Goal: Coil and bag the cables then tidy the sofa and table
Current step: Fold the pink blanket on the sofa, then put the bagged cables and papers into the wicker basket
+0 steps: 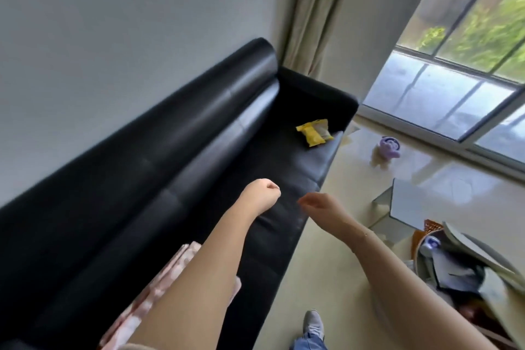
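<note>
A long black leather sofa (159,179) runs along the grey wall. A yellow snack bag (314,132) lies on its seat near the far arm. My left hand (262,196) hovers over the seat's front part with its fingers curled into a fist, holding nothing visible. My right hand (318,203) hangs just right of it above the seat edge, fingers loosely bent and empty. A pink patterned cloth (159,290) lies on the seat under my left forearm. No cable is in view.
A glass table (397,204) stands on the glossy floor at the right. Beside it sits a cluttered pile of papers and boxes (466,261). A purple toy (387,148) lies on the floor near the window. My shoe (312,324) is at the bottom.
</note>
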A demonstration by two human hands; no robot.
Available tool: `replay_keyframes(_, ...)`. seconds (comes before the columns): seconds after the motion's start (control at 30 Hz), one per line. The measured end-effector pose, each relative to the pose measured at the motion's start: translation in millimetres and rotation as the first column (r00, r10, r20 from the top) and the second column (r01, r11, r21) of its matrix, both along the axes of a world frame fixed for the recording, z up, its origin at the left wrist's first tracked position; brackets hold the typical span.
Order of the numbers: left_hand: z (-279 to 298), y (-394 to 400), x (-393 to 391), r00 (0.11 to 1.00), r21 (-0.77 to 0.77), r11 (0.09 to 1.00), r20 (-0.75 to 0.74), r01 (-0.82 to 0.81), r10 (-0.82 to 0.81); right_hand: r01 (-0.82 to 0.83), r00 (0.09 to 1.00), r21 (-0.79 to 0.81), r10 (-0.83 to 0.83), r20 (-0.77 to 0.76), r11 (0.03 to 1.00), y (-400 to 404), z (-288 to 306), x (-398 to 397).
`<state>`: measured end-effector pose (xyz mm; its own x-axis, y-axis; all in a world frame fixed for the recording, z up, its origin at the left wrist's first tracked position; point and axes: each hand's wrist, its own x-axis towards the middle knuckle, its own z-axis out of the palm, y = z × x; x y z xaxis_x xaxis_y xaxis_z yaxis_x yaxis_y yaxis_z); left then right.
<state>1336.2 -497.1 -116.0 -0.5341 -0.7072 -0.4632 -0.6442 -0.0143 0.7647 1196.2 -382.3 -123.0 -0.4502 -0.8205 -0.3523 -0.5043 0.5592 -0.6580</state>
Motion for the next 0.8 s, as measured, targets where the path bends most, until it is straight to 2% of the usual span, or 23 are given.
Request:
replay_keyframes(0.23, 5.9, -21.5, -135.4, 0.996, -0.017, 0.996, 0.016, 0.085, -0.085, 0.094, 0.995, -0.054, -0.092, 0.042, 0.994, -12.9, 2.1, -131.1)
replay_keyframes(0.43, 11.1, -42.4, -290.7, 0.996, 0.007, 0.996, 0.021, 0.091, -0.091, 0.171, 0.978, -0.037, -0.164, 0.130, 0.985, -29.9, -0.8, -276.4)
replay_keyframes(0.8, -21.6, -131.1, -444.7, 1.000, 0.054, 0.998, 0.029, 0.011, -0.013, 0.250, 0.958, -0.003, -0.247, 0.143, 0.968, -104.5, -22.8, -447.9)
